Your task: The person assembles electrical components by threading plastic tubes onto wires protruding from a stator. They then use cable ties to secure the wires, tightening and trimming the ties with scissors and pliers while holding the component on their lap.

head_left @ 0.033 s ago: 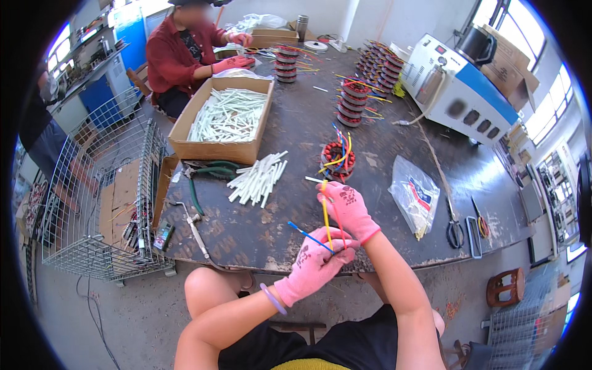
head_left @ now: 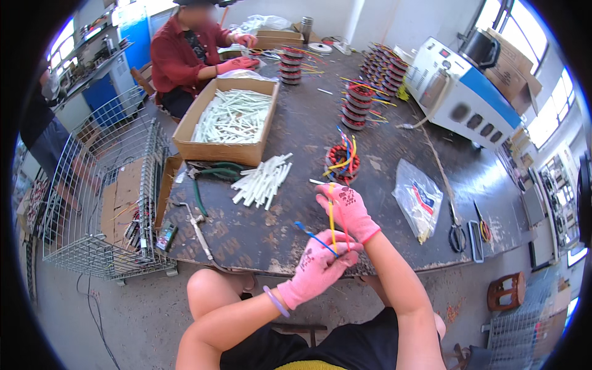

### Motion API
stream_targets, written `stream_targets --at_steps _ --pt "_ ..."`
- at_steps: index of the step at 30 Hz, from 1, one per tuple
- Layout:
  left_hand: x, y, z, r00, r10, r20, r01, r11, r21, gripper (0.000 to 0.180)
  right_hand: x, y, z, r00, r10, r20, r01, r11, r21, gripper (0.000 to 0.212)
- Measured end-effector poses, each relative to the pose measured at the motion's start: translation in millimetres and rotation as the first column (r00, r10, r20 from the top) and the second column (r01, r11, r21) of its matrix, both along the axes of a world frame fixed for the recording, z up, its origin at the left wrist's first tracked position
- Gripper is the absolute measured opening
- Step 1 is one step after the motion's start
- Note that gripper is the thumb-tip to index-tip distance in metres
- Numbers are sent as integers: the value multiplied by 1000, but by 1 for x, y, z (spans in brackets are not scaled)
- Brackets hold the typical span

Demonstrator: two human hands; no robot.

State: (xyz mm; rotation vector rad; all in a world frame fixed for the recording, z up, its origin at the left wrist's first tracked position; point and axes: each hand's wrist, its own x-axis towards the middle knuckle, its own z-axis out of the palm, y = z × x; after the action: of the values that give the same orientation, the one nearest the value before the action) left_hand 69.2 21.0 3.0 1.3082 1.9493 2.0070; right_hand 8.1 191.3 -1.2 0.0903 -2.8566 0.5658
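Note:
My left hand (head_left: 316,271), in a pink glove, is closed on a few thin wires near the table's front edge. A blue wire (head_left: 310,232) sticks out to its left; a yellow wire (head_left: 332,223) and a red wire (head_left: 346,232) run up from it to my right hand (head_left: 348,208). The right hand, also gloved in pink, pinches the yellow wire's upper part. A short white tube (head_left: 316,182) pokes out beside its fingertips; whether it is gripped I cannot tell. Just beyond stands a ring-shaped motor stator (head_left: 330,168) with red windings and coloured leads.
Left of my hands lie loose white tubes (head_left: 265,182), pliers (head_left: 200,197) and a thin metal torch-like tool (head_left: 198,231). A cardboard box (head_left: 217,151) holds more tubes. Stacked stators (head_left: 353,117), a plastic bag (head_left: 413,216) and scissors (head_left: 457,237) are rightward. A co-worker (head_left: 179,58) sits far left.
The whole view has shifted slightly, so the scene sits a little further right and lower. Both hands keep the same hold on the wires.

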Motion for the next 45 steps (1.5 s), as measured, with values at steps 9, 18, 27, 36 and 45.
stream_targets --at_steps 9,18,27,36,45 --pt "5 -15 -8 980 30 199 -41 998 49 24 -119 -42 98 975 222 -19 -222 966 -134 29" --pt "11 -24 -1 848 -65 526 8 994 110 23 -282 -114 43 954 115 276 -216 903 372 36" --pt "12 -40 -3 813 -72 578 14 994 104 32 -326 -144 8 944 8 329 -137 918 372 48" --pt "20 -34 -15 840 -14 542 -107 976 191 29 -326 -124 19 935 65 349 -72 997 6 48" --pt "13 -25 -10 845 -87 528 -7 985 174 19 -294 -93 40 977 203 71 -84 668 -740 21"
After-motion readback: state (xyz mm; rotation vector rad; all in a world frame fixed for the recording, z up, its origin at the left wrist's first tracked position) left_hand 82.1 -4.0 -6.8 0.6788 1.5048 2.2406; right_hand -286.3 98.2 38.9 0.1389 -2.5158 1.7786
